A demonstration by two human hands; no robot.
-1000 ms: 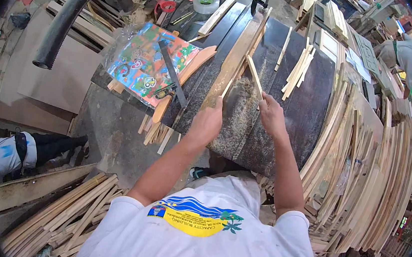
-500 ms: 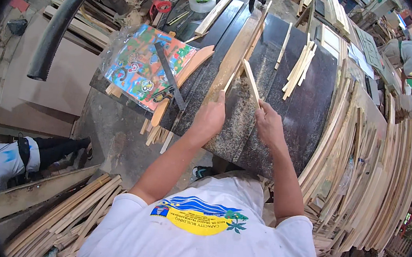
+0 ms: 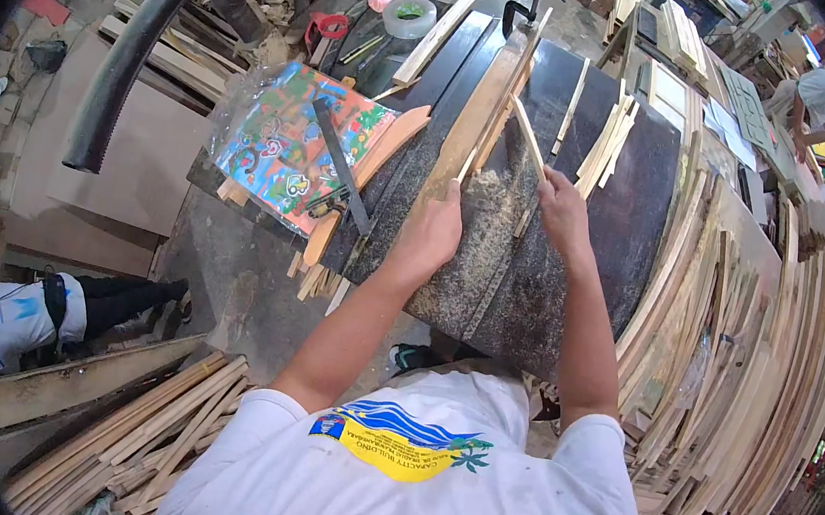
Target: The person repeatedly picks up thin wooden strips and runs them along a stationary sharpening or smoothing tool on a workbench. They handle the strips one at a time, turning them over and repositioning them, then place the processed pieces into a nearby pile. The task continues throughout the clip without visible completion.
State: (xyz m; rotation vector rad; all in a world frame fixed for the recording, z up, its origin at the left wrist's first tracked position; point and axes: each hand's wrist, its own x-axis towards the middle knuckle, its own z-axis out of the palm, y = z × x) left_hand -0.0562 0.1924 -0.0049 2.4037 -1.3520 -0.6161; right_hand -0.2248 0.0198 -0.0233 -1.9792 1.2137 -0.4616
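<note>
My left hand (image 3: pixel 430 229) is closed at the near end of a thin wood strip (image 3: pixel 468 161), which lies along a long wooden guide board (image 3: pixel 488 90) on the dark table top (image 3: pixel 630 200). My right hand (image 3: pixel 565 213) grips a slim wooden stick (image 3: pixel 527 129), its far tip slanting left toward the guide board. Sawdust (image 3: pixel 471 228) covers the surface between both hands. At the guide board's far end sits a black clamp (image 3: pixel 515 12). Whether the strip's far end touches anything is too small to tell.
Loose strips (image 3: pixel 611 143) lie right of my right hand. On the left are a colourful printed sheet (image 3: pixel 289 139), a metal bar (image 3: pixel 342 165) and a curved wood piece (image 3: pixel 371 178). A black hose (image 3: pixel 137 58) hangs nearby. Stacked lumber (image 3: pixel 753 364) lines the right; another person (image 3: pixel 816 104) bends beyond.
My right hand has moved forward with the stick, whose tip now points farther along the guide board. My left hand has edged forward with the strip. The whole view has shifted slightly.
</note>
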